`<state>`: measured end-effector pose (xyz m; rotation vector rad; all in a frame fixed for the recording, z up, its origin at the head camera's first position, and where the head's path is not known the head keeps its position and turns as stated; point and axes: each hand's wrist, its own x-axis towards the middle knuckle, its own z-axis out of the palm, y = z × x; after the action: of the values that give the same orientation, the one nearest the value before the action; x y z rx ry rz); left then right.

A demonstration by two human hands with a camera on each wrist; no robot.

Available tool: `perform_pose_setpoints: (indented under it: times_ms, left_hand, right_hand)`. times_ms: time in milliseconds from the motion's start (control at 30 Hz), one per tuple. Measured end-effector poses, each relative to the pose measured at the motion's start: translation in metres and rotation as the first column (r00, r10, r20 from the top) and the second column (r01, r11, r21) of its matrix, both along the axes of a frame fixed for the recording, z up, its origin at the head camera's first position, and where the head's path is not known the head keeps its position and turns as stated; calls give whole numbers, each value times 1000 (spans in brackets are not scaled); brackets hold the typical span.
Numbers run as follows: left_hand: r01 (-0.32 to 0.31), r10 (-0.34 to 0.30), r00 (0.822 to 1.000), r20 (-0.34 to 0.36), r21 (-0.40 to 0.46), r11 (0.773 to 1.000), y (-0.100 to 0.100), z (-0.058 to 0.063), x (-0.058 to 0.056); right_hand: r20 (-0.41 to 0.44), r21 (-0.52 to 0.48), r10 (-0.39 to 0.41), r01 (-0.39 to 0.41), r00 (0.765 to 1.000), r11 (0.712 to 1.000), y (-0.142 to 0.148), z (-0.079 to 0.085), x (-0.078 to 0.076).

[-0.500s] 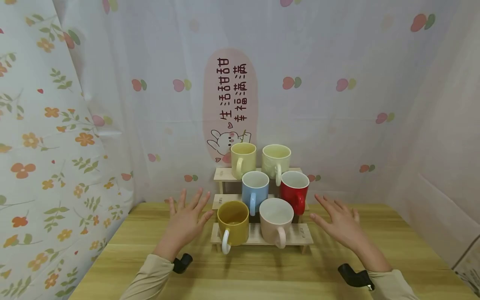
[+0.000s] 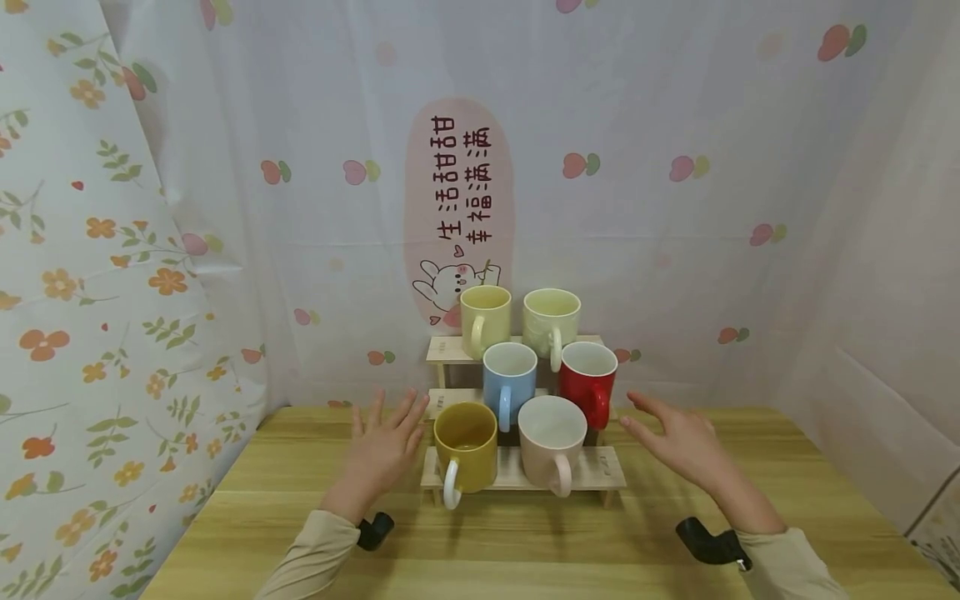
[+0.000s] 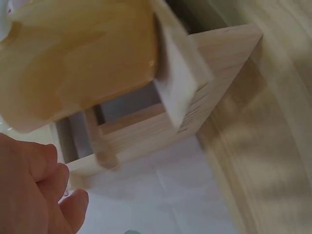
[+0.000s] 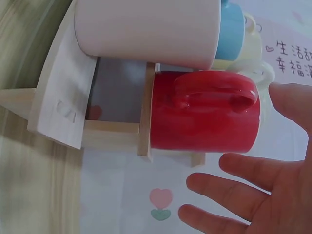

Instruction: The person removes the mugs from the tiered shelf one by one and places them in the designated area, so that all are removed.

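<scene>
A three-tier wooden rack [image 2: 603, 467] holds several mugs. On its lowest step are a mustard mug [image 2: 478, 462] with a white handle and a pale pink mug [image 2: 547, 446]. A light blue mug [image 2: 510, 383] and a red mug [image 2: 581, 392] occupy the middle step; a pale yellow mug [image 2: 493, 329] and a pale green mug [image 2: 551, 325] stand on top. Left of the rack, my left hand [image 2: 378, 454] has its fingers extended near the mustard mug, holding nothing. My right hand [image 2: 682, 446], also holding nothing, is spread to the right of the rack, thumb and fingers near the red mug [image 4: 204, 117].
The rack stands on a wood-grain table [image 2: 525, 550], close to a printed curtain [image 2: 630, 208] behind it. A flowered cloth [image 2: 112, 333] hangs at the left. Black wrist mounts [image 2: 708, 543] sit at both cuffs.
My left hand has shifted slightly right, nearer the rack, with its fingers closer together. My right hand has tilted a little, and the mugs have stayed in place.
</scene>
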<state>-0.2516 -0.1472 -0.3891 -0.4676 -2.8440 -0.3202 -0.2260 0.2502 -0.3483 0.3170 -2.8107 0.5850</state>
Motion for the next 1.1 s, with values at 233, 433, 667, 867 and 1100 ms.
perform_pose_setpoints:
  times_ms: [233,433,667,867,1100]
  left_hand:
    - [12,-13,1000,-19,-51,999,3,-13,-5]
    - [14,-15,1000,-15,-87,996,6,-17,-6]
    - [7,-8,1000,-19,-38,999,8,-20,-7]
    - [9,-9,1000,-2,-4,1000,9,-21,-7]
    - [20,-20,1000,-6,15,1000,8,-20,-6]
  right_hand:
    - [52,-49,26,-23,998,999,-2,9,-4]
    - [79,-75,32,-26,996,997,-3,13,-6]
    - [112,-83,21,-12,993,996,-4,16,-7]
    - [78,-82,-11,17,997,996,-6,21,-8]
    - [2,-101,-32,32,999,994,-8,32,-9]
